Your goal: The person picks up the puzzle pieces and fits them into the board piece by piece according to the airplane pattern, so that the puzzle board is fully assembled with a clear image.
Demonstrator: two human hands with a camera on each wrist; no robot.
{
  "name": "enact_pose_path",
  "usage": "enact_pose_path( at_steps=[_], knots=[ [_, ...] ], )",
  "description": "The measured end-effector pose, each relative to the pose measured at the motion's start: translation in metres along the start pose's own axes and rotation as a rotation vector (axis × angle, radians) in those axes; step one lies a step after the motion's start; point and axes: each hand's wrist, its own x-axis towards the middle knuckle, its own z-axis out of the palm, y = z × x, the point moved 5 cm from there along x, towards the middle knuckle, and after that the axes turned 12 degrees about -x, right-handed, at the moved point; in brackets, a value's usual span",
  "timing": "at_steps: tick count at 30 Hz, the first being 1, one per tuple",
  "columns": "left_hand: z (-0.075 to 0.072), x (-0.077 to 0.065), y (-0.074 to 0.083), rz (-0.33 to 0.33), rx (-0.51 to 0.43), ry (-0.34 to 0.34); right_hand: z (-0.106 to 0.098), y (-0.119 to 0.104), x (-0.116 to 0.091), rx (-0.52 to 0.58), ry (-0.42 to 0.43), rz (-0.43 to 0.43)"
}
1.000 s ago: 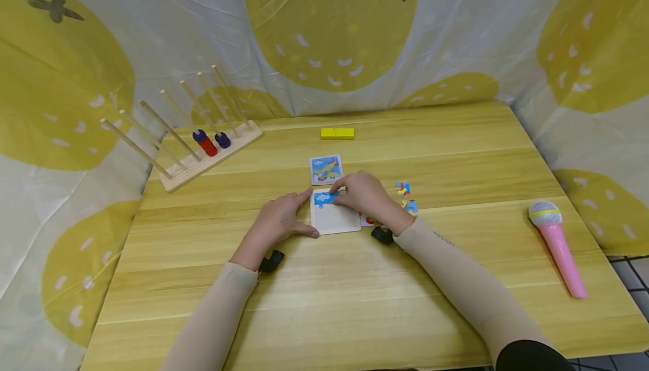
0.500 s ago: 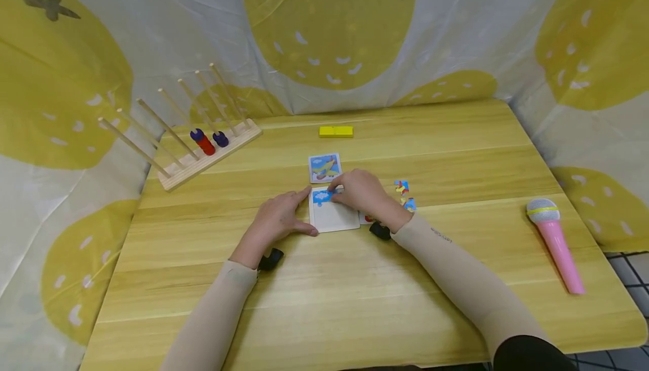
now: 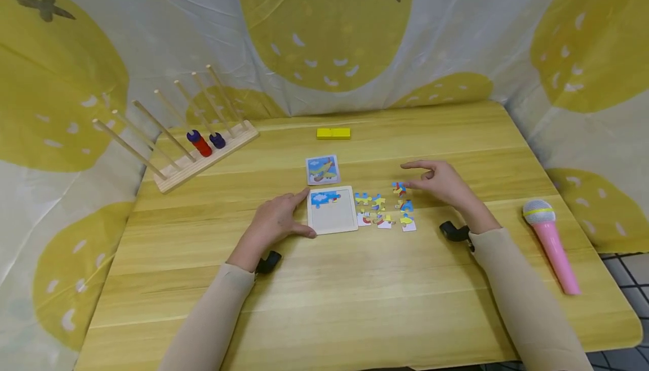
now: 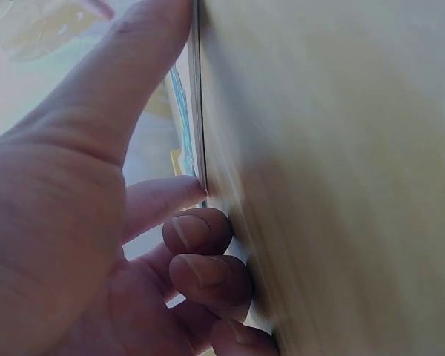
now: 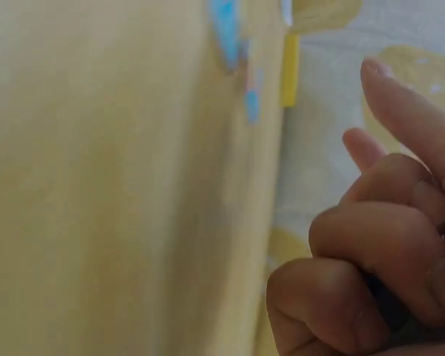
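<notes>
Right hand moved beside pieces, left hand touches tray, thumb-forefinger gaps wide

The desk had a yellowish wood-grain top, and at its far left a long, pale wooden peg rack stood slantwise. A yellow block lay near the far edge around the middle, a square picture card lay nearer than it, and nearer again, just beside the card, sat a white, square-rimmed puzzle tray. Loose puzzle pieces in blue, yellow, red and white were spread close to the tray's right side, and a pink microphone with a grey head lay toward the right edge, well apart from the pieces.
</notes>
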Motion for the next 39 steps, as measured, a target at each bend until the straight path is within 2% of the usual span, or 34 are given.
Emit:
enact_pose_path(
  at_steps=[4, 9, 13, 20, 39],
  knots=[
    [-0.001, -0.001, 0.000, -0.001, 0.001, 0.003, 0.004, 0.020, -0.003, 0.011, -0.049, 0.003],
    [0.000, -0.001, 0.000, -0.007, -0.002, -0.005, 0.010, 0.027, -0.002, -0.081, -0.059, -0.006],
    [0.000, -0.001, 0.000, -0.013, -0.006, -0.001, 0.012, 0.025, 0.002, -0.148, -0.049, -0.015],
    [0.001, -0.001, 0.000, -0.010, 0.002, 0.002, 0.014, 0.021, 0.001, -0.178, -0.041, -0.005],
    [0.002, -0.001, 0.000, -0.009, 0.008, 0.005, 0.017, 0.017, 0.001, -0.257, 0.072, -0.017]
  ],
)
